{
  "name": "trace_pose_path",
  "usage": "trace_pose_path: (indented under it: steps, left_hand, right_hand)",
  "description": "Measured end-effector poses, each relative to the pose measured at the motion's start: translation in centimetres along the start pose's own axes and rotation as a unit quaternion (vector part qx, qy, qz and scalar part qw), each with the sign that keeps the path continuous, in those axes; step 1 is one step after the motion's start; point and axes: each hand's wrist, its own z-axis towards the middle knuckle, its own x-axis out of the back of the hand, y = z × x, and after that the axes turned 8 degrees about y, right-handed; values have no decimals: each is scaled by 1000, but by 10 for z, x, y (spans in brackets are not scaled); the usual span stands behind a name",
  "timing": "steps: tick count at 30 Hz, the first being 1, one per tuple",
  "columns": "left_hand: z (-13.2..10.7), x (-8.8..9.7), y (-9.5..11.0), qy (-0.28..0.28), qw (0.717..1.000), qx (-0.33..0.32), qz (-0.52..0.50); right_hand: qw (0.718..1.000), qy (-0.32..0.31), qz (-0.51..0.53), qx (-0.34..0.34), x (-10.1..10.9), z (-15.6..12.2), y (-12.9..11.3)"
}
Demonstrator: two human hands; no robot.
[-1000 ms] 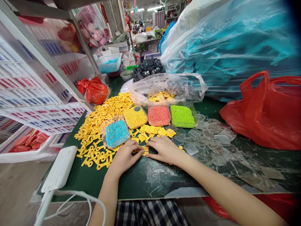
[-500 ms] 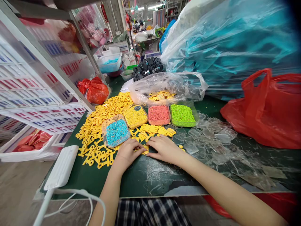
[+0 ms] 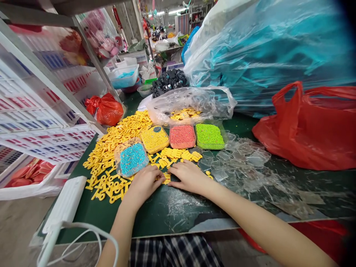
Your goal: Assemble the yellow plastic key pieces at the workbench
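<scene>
Both hands meet at a small yellow plastic piece lying low over the green tabletop. My left hand pinches its left side with thumb and fingertips. From the right, my right hand grips the other side, thumb below and fingers curled above. Just beyond them are more flat yellow pieces. Clear trays of tiny beads stand behind: a blue bead tray, a yellow bead tray, a pink bead tray and a green bead tray. Fine detail of the held piece is hidden.
A heap of yellow parts spreads at left, near a white power strip. Clear plastic pieces lie scattered at right, before a red bag. Behind are a clear bag and black parts.
The whole view has shifted slightly, so the table and hands appear further left. Both hands stay at the yellow piece with little visible finger movement.
</scene>
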Motion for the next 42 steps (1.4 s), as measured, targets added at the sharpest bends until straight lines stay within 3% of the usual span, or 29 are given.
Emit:
trace_pose_path:
  steps: [5, 8, 11, 14, 18, 21, 25, 27, 29, 32, 34, 37, 42]
  left_hand:
    - [-2, -15, 8, 10, 991, -28, 129]
    - [-3, -18, 8, -5, 987, -31, 156]
    - [-2, -9, 5, -5, 995, -49, 86]
    - [5, 8, 2, 31, 998, -35, -29]
    - [19, 35, -10, 132, 985, 55, -99]
    - [21, 51, -28, 173, 974, 144, -36]
    - [13, 61, -50, 77, 953, 282, 86]
    - [16, 62, -50, 49, 945, 302, 118]
    - [29, 62, -39, 87, 951, 272, 122]
    - [66, 57, -4, 165, 974, 136, 72]
    - [99, 49, 22, 125, 990, 34, 63]
    - [144, 34, 48, 50, 992, 8, 115]
    - [184, 11, 50, 23, 990, -2, 142]
  right_hand:
    - [1000, -7, -1, 4, 2, 1, 0]
    - [1000, -3, -1, 4, 3, 1, -1]
    - [1000, -2, -3, 1, 5, 1, -2]
    - [1000, -7, -4, 0, 6, 1, -3]
    - [1000, -4, -3, 5, 7, 0, -2]
    - [1000, -8, -4, 5, 8, -1, -2]
    - [1000, -16, -2, 2, 10, -1, -3]
    - [1000, -15, -2, 2, 10, -2, -4]
    - [1000, -11, -3, 3, 9, -2, -3]
    - [1000, -5, -2, 3, 9, -2, -2]
    - [1000, -4, -2, 1, 9, -2, -2]
    - [1000, -9, -3, -2, 10, -1, -3]
    - [1000, -21, -13, 1, 10, 1, -3]
